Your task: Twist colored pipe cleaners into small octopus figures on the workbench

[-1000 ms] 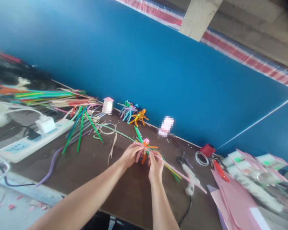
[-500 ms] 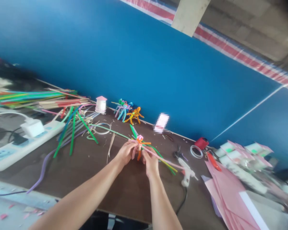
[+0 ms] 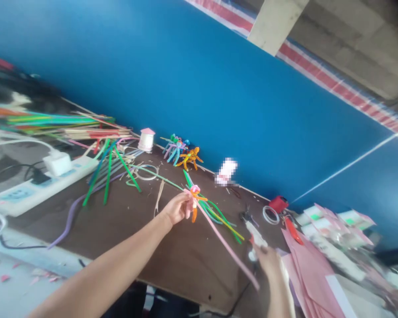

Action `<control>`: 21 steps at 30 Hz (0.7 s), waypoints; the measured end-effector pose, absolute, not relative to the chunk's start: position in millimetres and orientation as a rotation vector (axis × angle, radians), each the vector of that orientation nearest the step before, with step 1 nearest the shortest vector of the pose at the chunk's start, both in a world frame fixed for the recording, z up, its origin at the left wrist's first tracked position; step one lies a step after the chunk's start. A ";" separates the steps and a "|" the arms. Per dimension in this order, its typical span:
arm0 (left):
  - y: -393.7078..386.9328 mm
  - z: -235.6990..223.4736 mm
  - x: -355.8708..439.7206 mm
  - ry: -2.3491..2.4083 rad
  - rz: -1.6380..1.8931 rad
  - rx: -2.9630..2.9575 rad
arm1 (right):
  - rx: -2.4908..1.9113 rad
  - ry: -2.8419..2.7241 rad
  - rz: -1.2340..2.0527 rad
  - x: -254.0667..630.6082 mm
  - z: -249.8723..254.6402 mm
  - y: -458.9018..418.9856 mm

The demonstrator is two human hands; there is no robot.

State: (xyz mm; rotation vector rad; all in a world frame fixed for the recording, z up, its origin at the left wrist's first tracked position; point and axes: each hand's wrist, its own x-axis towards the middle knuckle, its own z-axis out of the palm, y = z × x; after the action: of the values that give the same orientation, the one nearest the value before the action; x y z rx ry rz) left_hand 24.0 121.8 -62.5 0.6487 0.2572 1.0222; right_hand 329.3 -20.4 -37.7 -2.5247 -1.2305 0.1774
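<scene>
My left hand (image 3: 179, 208) is closed, pinching a small pipe-cleaner figure (image 3: 195, 191) with a pink head and orange limbs above the table. One long pink pipe cleaner (image 3: 226, 243) trails from the figure down to the right. At the right, my right hand (image 3: 268, 261), blurred by motion, has its fingers on a white hot glue gun (image 3: 257, 235), closed around its rear part. Scissors (image 3: 247, 215) lie just beyond the gun. Green and yellow pipe cleaners (image 3: 223, 216) rest on the table behind the figure.
Finished orange (image 3: 190, 157) and multicoloured pipe-cleaner figures (image 3: 174, 148) stand by the blue wall. A white power strip (image 3: 29, 187) and bundled pipe cleaners (image 3: 109, 172) lie at left. Pink sheets (image 3: 310, 269) and a wire coil (image 3: 271, 215) are at right.
My right hand has left the figure and moved right and down to the hot glue gun. The pink pipe cleaner now hangs lower. My left hand keeps its hold on the figure.
</scene>
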 end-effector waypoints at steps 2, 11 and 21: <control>121.4 -62.9 24.0 0.253 0.994 0.678 | -2.537 -1.190 0.287 340.2 -48.4 -25.1; 116.2 -60.0 26.8 0.263 0.913 0.823 | -1.768 -0.733 0.509 275.3 -33.1 -12.1; 119.7 -68.0 30.3 0.310 0.820 0.874 | -1.541 -1.084 0.873 222.8 -27.0 30.0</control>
State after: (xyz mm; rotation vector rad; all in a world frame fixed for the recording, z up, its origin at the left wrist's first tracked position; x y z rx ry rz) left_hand 30.3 119.7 -68.0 0.8737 0.3096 0.8195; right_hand 222.8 30.0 -27.0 -1.5409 -1.0843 0.8725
